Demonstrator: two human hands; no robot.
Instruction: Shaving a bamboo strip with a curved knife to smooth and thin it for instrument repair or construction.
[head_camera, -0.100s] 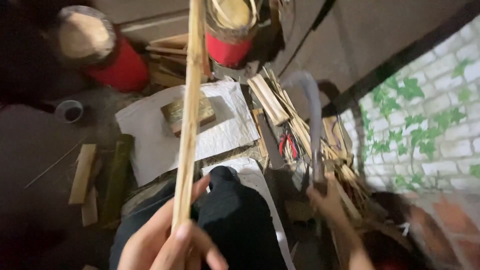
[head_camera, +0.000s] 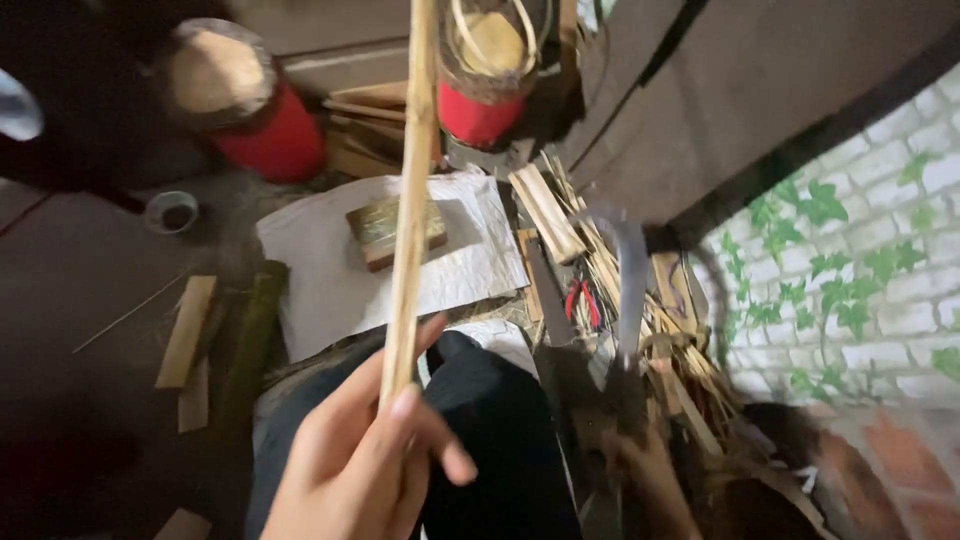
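My left hand (head_camera: 365, 455) grips the lower end of a long, pale bamboo strip (head_camera: 412, 190) that runs straight up out of the top of the head view. My right hand (head_camera: 650, 470) is low at the right, in shadow, closed on the handle of a curved grey blade (head_camera: 632, 275) that points upward. My knee in black cloth (head_camera: 490, 420) lies between the two hands. Beyond the strip a small wooden block (head_camera: 385, 232) rests on a white sheet (head_camera: 330, 275).
Two red stools with woven tops (head_camera: 250, 110) (head_camera: 485, 70) stand at the back. A pile of split bamboo pieces (head_camera: 600, 270) with red-handled pliers (head_camera: 583, 300) lies at the right. Wood offcuts (head_camera: 188, 335) and a small cup (head_camera: 172, 212) are at the left. An ivy-patterned brick wall (head_camera: 850, 260) is at the right.
The view has shifted a little; the strip and the blade stay in the same hands, in much the same pose.
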